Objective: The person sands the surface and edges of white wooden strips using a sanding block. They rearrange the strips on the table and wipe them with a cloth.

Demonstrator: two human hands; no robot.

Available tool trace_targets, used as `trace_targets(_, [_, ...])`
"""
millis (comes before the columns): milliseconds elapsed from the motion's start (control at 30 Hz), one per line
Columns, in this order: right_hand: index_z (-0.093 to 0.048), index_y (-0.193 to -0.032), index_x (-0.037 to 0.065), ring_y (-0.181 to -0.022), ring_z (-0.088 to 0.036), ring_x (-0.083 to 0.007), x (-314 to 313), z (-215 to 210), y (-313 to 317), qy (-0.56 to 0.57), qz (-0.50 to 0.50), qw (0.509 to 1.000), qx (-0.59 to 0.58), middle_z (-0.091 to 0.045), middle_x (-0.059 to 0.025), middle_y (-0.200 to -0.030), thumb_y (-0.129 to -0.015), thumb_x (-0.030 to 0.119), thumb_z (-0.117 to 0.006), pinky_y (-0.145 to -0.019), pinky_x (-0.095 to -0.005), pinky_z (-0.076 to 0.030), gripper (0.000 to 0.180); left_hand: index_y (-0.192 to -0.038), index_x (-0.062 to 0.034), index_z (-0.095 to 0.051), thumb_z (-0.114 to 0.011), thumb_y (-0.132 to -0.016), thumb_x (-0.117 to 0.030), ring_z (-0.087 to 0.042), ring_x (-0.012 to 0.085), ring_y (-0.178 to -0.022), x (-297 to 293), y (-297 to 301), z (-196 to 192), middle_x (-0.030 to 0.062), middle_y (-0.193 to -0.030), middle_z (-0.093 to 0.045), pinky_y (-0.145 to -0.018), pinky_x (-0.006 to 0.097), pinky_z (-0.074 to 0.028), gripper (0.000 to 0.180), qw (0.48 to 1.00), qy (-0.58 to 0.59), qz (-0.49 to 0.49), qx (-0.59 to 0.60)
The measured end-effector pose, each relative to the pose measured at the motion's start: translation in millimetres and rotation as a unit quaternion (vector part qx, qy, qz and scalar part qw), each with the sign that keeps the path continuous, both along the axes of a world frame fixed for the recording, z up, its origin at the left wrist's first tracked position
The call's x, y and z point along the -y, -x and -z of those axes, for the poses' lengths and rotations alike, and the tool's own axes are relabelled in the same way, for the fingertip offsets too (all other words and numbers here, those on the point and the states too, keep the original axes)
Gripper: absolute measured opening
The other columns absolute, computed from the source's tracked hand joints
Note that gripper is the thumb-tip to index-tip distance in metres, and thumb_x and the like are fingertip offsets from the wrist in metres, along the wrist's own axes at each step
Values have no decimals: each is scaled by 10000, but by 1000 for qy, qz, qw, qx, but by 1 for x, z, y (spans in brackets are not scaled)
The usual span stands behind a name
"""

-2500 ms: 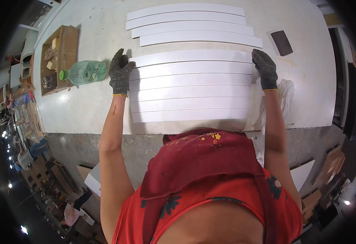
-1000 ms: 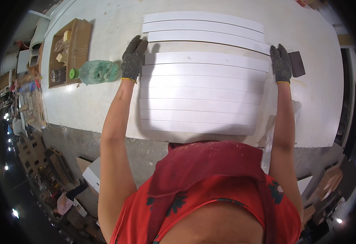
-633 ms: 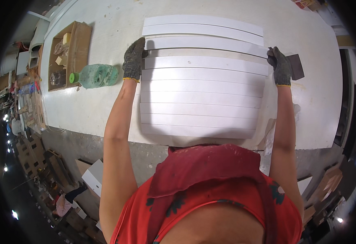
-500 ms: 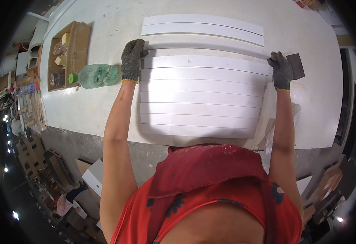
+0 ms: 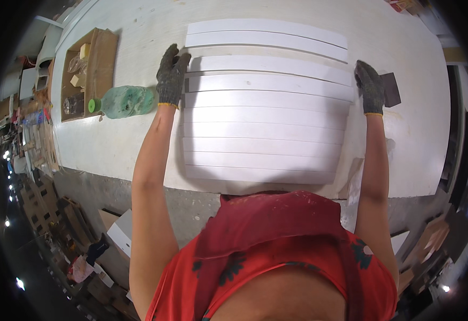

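Grey gloves with yellow cuffs cover both hands. At the left ends of several white slats [image 5: 266, 115], my left hand [image 5: 170, 77] is open, its thumb apart from the fingers. Beside the right ends, my right hand [image 5: 370, 88] holds nothing that shows; its fingers are stretched out, partly turned from view. Between the hands a single white slat [image 5: 268, 66] lies flat along the far edge of the closely laid rows. Beyond a narrow gap lie two more white slats [image 5: 266, 33], side by side.
Left on the white table [image 5: 121, 152] are an open cardboard box [image 5: 105, 61] with small blocks and a green-capped plastic bottle [image 5: 129, 101] on its side. A dark flat rectangular piece [image 5: 392, 90] lies just right of my right hand.
The slat between my hands was tilted, with a grey side showing; now it lies flat and white side up. My hands have come off its ends, the left moving slightly away and opening.
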State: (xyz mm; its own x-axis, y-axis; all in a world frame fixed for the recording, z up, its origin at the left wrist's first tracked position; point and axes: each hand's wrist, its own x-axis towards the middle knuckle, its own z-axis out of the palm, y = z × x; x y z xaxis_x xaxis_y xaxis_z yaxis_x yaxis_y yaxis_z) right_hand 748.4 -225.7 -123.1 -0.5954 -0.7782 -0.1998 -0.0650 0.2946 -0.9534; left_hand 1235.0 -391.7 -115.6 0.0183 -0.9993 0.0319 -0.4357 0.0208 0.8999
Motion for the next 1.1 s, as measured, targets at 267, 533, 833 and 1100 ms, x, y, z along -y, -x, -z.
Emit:
trace_targets(267, [-664, -1239, 91, -1139, -611, -279, 49, 15, 0, -123, -131, 914, -364, -671, -132, -1210, -938, 415, -581, -1017, -373, -435, 450, -1346, -29, -572, -705, -904, -343, -606, 179, -1116, 40, 8, 11, 110, -1257, -643, -973, 284, -448, 559, 998, -65, 23, -2])
trace_targets(533, [-705, -1076, 65, -921, -664, -155, 29, 15, 23, 40, 23, 982, 184, -719, -64, -1044, -909, 249, -675, -807, -274, -513, 250, -1145, -41, -700, -711, -907, -265, -637, 124, -858, 40, 8, 12, 54, -976, -721, -789, 266, -497, 327, 993, -105, -5, -51])
trace_targets(833, [-706, -1115, 58, -994, -672, -187, 21, 16, 10, 1, -26, 1000, -9, -709, -80, -1081, -883, 198, -710, -870, -301, -523, 271, -1045, -89, -742, -732, -869, -143, -644, 142, -952, 19, 8, 8, 48, -1032, -670, -860, 276, -527, 184, 989, 26, 86, 114])
trace_targets(1100, [-724, -1113, 94, -999, -680, -223, 26, 17, 28, -88, -114, 943, -299, -703, -101, -1134, -872, 341, -721, -907, -341, -511, 345, -1222, -86, -674, -741, -857, -274, -649, 212, -1035, 24, -2, 4, 110, -1150, -655, -922, 332, -516, 416, 993, -48, 55, 88])
